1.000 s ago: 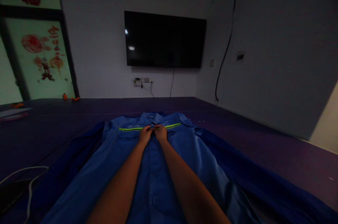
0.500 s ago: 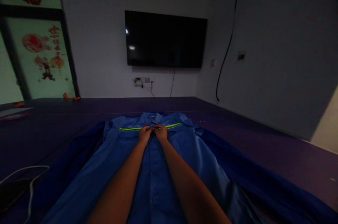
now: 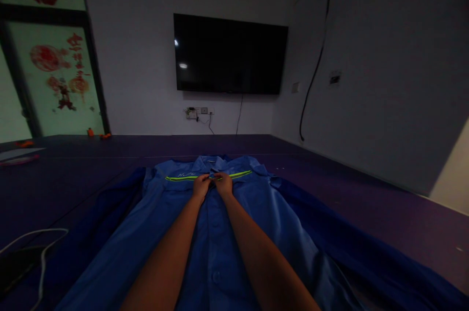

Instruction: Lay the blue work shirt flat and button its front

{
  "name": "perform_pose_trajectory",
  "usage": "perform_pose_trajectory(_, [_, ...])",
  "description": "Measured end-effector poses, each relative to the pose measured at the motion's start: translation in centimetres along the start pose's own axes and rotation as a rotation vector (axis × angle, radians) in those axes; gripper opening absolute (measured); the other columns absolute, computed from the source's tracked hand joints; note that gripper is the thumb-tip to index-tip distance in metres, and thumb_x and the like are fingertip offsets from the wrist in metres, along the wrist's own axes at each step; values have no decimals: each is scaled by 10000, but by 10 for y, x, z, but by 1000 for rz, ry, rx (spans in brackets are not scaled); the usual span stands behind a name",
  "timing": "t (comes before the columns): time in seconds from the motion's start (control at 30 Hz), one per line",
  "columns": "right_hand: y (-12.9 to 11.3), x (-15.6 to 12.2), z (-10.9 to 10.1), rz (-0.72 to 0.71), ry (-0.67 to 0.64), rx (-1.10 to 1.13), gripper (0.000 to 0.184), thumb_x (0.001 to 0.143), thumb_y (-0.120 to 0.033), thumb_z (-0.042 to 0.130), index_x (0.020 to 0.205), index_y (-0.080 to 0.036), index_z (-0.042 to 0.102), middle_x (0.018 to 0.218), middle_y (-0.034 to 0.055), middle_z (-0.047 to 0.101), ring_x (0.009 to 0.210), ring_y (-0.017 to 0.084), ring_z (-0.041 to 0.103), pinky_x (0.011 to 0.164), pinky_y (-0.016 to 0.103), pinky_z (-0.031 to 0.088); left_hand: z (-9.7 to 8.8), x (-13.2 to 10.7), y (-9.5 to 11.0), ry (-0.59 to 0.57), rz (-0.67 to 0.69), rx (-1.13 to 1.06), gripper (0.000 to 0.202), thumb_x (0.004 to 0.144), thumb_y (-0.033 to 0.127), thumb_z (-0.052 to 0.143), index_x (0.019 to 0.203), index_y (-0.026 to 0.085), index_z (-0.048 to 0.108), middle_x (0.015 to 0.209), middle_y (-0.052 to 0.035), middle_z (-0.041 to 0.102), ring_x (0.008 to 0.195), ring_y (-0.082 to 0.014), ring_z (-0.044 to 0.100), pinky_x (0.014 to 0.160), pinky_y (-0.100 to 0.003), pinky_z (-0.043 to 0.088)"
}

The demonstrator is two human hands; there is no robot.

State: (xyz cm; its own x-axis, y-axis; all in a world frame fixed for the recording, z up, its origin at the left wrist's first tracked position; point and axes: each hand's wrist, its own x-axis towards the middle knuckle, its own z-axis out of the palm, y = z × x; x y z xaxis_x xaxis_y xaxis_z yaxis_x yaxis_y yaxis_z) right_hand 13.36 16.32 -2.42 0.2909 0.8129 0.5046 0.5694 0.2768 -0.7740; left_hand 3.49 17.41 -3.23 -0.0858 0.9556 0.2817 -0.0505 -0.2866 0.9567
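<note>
A blue work shirt [image 3: 252, 223] lies spread front side up, its collar [image 3: 208, 162] pointing away from me and its darker sleeves out to the sides. A yellow-green stripe [image 3: 241, 174] crosses the chest. My left hand [image 3: 201, 187] and my right hand [image 3: 223, 185] meet at the front opening just below the collar. Both are closed, pinching the shirt's front edges between the fingertips. Whether a button is between them is too small to see. Lower on the front strip, a round button [image 3: 216, 277] shows between my forearms.
The shirt rests on a dark purple surface [image 3: 366, 194]. At the lower left are a white cable [image 3: 43, 262] and a dark flat object [image 3: 18, 267]. Small orange things [image 3: 90, 132] sit by the glass door [image 3: 54, 72]. A television [image 3: 230, 54] hangs on the far wall.
Almost nothing differs. Both hands stay at the same place on the shirt front, with only a slight shift of the fingers and of the camera view.
</note>
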Motion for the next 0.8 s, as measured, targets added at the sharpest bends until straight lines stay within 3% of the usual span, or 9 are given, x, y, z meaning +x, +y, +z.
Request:
perform_pose_trajectory(0.17, [0,-1,0,1,2,-10,189,631,-141,562,790,-158,663,743,34,677,706,167,619,684,261,477,0,-1,1,-13,6,23,231,638,189,564,836,144,675,773,-43,682,702,-166,609,649,-262,470])
perform_pose_trajectory(0.57, [-3,0,-3,4,10,-26,175,626,-131,565,768,-153,664,733,42,675,706,172,616,672,256,476,0,-2,4,-9,47,90,239,652,152,567,868,152,669,893,-67,672,865,-194,597,797,-317,444])
perform_pose_trajectory(0.8, [-3,-1,-1,3,11,-27,172,645,-132,553,770,-167,666,738,34,677,719,166,618,681,247,473,0,-2,4,-17,44,79,225,663,178,564,860,158,671,845,-55,680,833,-186,606,768,-298,454])
